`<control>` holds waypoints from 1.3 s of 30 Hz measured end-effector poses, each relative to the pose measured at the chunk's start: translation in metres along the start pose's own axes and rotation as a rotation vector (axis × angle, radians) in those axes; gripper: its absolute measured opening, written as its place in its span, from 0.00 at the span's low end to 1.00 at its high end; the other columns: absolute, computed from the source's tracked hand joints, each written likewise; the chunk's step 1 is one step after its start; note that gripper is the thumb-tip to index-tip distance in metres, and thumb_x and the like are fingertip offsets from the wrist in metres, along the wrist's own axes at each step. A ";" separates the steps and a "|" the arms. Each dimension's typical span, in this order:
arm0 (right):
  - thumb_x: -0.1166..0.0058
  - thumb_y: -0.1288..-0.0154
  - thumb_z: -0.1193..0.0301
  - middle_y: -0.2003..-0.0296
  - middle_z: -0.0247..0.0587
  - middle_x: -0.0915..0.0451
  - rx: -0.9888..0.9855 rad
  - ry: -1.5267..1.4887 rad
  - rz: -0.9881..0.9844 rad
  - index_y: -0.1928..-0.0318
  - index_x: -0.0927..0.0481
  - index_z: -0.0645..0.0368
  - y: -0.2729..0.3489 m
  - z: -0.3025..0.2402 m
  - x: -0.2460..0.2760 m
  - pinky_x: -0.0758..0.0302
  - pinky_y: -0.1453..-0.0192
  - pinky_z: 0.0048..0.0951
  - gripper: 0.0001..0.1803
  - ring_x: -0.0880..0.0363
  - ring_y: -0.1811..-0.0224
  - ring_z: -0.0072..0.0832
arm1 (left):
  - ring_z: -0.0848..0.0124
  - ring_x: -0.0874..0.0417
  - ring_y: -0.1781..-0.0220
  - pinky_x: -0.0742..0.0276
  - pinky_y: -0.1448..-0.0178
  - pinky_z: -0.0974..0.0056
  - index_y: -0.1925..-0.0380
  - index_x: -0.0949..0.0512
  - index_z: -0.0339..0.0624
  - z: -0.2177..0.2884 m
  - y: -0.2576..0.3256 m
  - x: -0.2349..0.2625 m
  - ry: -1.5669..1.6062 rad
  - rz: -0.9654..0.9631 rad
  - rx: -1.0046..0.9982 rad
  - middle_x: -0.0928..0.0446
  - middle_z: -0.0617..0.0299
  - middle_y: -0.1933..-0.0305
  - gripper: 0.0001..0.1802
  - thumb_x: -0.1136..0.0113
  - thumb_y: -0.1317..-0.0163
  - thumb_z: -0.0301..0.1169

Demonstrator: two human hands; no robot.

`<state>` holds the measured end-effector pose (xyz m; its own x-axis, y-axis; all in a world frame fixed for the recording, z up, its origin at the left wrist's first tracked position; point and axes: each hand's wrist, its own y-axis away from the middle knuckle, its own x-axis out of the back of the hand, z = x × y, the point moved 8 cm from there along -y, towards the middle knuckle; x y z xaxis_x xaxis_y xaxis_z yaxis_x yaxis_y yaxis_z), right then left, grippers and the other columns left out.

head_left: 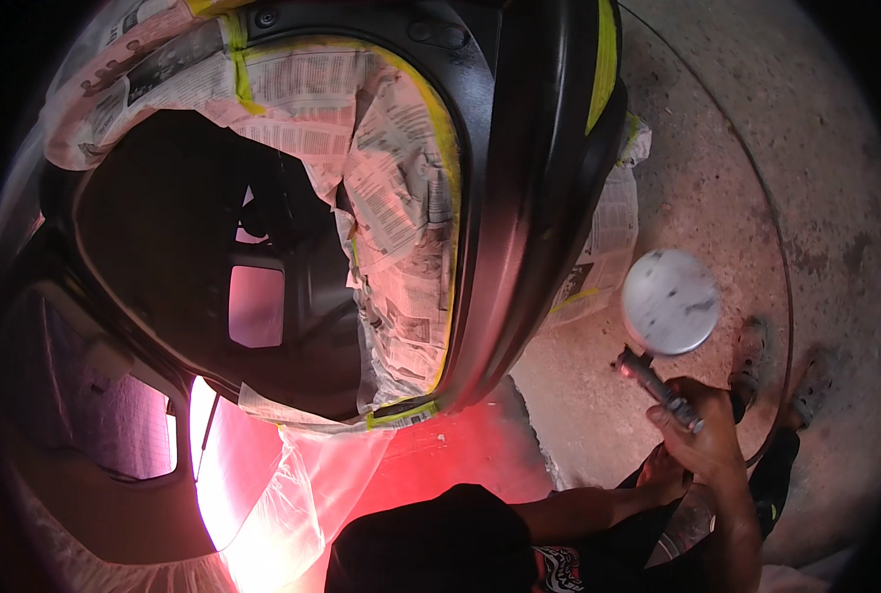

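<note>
Nearest us: our dark cap [430, 539] is filling the lower edge, with another person's feet [756, 346] standing on the concrete floor [717, 178] beyond.
Right hand: our right hand [702, 435] is closing around the handle of a spray gun [658, 381], whose round grey cup [670, 301] is pointing up.
Left hand: our left hand [663, 472] is resting just below the right; we cannot tell whether it is gripping anything.
Work piece: we are facing a black car body panel [539, 198], masked with newspaper [401, 198] and yellow-green tape [445, 128].
Doing it well: we are judging that steady, even passes, kept off the paper, would serve.
Hard to see: red glare is washing out the lower left, and the nozzle is staying unclear.
</note>
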<state>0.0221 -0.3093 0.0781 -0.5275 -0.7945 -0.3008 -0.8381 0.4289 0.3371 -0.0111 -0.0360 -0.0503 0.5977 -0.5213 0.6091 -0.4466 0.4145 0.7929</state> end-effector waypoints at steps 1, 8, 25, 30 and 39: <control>0.30 0.44 0.57 0.78 0.44 0.22 0.026 -0.023 0.048 0.64 0.19 0.64 -0.004 -0.008 0.008 0.26 0.69 0.35 0.21 0.20 0.76 0.37 | 0.50 0.34 0.32 0.38 0.30 0.46 0.47 0.24 0.43 -0.003 -0.004 -0.007 -0.013 -0.026 -0.015 0.31 0.48 0.38 0.26 0.40 0.46 0.42; 0.49 0.29 0.44 0.84 0.25 0.34 0.155 -0.072 0.660 0.61 0.21 0.60 -0.025 -0.039 0.085 0.39 0.78 0.24 0.28 0.35 0.82 0.17 | 0.48 0.35 0.31 0.39 0.29 0.43 0.46 0.24 0.43 -0.008 -0.008 -0.020 -0.093 -0.009 -0.031 0.32 0.47 0.35 0.28 0.39 0.46 0.42; 0.48 0.38 0.32 0.72 0.33 0.25 0.121 -0.195 0.229 0.56 0.20 0.67 -0.004 -0.066 0.069 0.34 0.69 0.27 0.43 0.31 0.72 0.21 | 0.48 0.36 0.31 0.40 0.29 0.42 0.46 0.25 0.41 -0.006 -0.014 -0.010 -0.090 -0.049 -0.014 0.33 0.47 0.34 0.27 0.42 0.45 0.41; 0.46 0.37 0.35 0.75 0.32 0.28 0.140 -0.324 0.503 0.54 0.22 0.67 -0.016 -0.061 0.069 0.35 0.68 0.26 0.40 0.33 0.74 0.21 | 0.48 0.36 0.31 0.40 0.29 0.43 0.44 0.26 0.41 0.001 -0.013 0.001 -0.076 -0.169 0.061 0.33 0.47 0.34 0.29 0.42 0.45 0.42; 0.31 0.43 0.50 0.78 0.44 0.23 0.154 -0.096 -0.019 0.64 0.20 0.66 -0.005 -0.079 0.031 0.27 0.70 0.34 0.28 0.21 0.77 0.34 | 0.48 0.38 0.29 0.40 0.28 0.44 0.43 0.26 0.41 0.005 -0.024 -0.013 -0.055 -0.055 0.015 0.34 0.47 0.33 0.31 0.40 0.46 0.42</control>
<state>0.0205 -0.3703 0.1380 -0.5158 -0.7616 -0.3923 -0.8556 0.4808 0.1917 -0.0116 -0.0424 -0.0773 0.5846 -0.5830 0.5643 -0.4243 0.3732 0.8251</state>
